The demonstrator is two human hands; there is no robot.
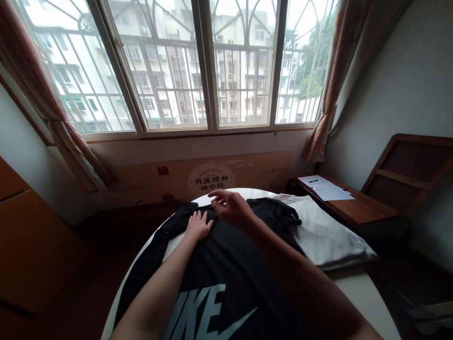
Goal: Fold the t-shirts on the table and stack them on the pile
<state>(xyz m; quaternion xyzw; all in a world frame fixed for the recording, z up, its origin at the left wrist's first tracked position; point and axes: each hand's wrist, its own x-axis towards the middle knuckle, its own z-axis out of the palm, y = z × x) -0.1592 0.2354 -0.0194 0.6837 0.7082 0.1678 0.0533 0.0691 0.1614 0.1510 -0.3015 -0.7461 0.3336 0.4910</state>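
Observation:
A black T-shirt [226, 255] with large pale lettering and a swoosh lies spread over a round white table [368, 297]. My left hand [199, 225] rests flat on the shirt's upper left part, fingers spread. Just right of it, my right hand [230, 206] is raised a little above the shirt's far edge, its fingers loosely bent and apart with nothing seen in them. Dark cloth [141, 264] hangs along the table's left side. To the right, partly beside the shirt's sleeve, lies a folded white-grey garment [325, 231].
At the right, a wooden side table [375, 208] holds paper sheets [327, 188] and a dark pen. A barred window [208, 66] with tied curtains [323, 127] fills the far wall, above a printed cardboard panel [247, 174]. A wooden cabinet [31, 236] stands at the left.

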